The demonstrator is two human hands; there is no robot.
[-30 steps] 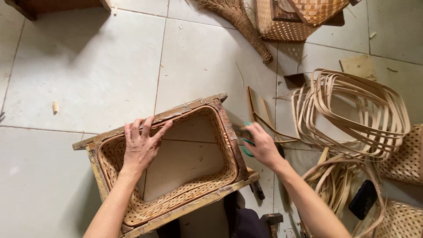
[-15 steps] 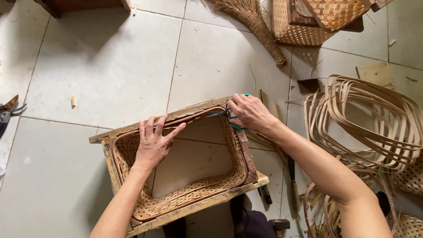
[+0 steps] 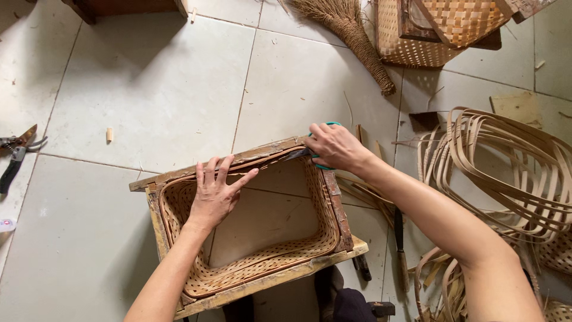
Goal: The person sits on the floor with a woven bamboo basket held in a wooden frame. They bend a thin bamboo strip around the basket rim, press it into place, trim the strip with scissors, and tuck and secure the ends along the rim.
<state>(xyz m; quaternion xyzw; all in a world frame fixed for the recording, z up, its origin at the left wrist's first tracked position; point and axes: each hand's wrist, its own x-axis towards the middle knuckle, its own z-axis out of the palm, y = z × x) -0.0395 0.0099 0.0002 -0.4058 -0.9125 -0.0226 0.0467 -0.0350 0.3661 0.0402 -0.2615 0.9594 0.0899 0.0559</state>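
Observation:
A rectangular woven basket [image 3: 262, 269] sits inside a worn wooden frame [image 3: 274, 281] on the tiled floor below me. My left hand [image 3: 215, 192] lies flat with spread fingers on the far inner wall of the basket, just under the frame's far bar. My right hand [image 3: 335, 146] is at the frame's far right corner, gripping green-handled scissors [image 3: 317, 160] whose blades point left along the rim.
Bent cane hoops [image 3: 506, 167] are piled at the right. A broom [image 3: 351, 30] and woven baskets [image 3: 429, 30] lie at the top. Pliers [image 3: 15, 155] rest at the left edge. A dark-handled tool [image 3: 399, 244] lies right of the frame.
My right hand moved with the scissors from the frame's right side up to its far right corner. My left hand stayed on the basket's far wall.

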